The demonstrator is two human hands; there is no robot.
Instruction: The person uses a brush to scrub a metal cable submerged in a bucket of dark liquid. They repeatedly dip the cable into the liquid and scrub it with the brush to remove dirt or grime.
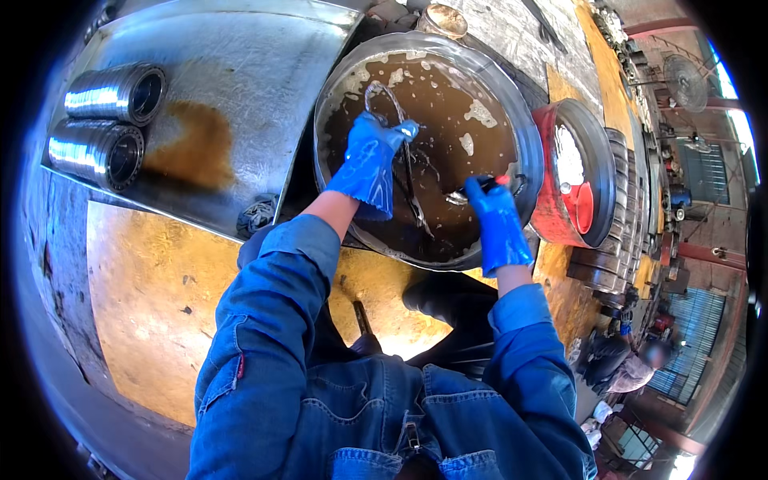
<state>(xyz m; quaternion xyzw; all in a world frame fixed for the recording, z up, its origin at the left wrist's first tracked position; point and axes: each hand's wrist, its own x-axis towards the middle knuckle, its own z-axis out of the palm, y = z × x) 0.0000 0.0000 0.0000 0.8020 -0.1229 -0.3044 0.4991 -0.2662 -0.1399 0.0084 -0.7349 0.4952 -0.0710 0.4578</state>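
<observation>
Both my hands wear blue rubber gloves over a wide metal tub [322,164] of murky brown liquid [456,88] with patches of foam. My left hand [374,148] is closed round a dark, wet, cord-like strand [416,200]. One part of the strand loops up past the fingers, and the rest hangs down over the liquid. At the tub's right side, my right hand [494,216] is closed on a tool with a black and red handle [500,181]. A bit of shiny metal shows to the left of that hand; the tool's kind cannot be made out.
Left of the tub lies a metal tray [264,72] with two stacks of shiny metal rings [116,94] and a brown puddle. A crumpled rag [258,214] is at its near corner. On the right stand a red drum [552,192] with a red scoop and rows of metal rings. A person [620,364] is farther right.
</observation>
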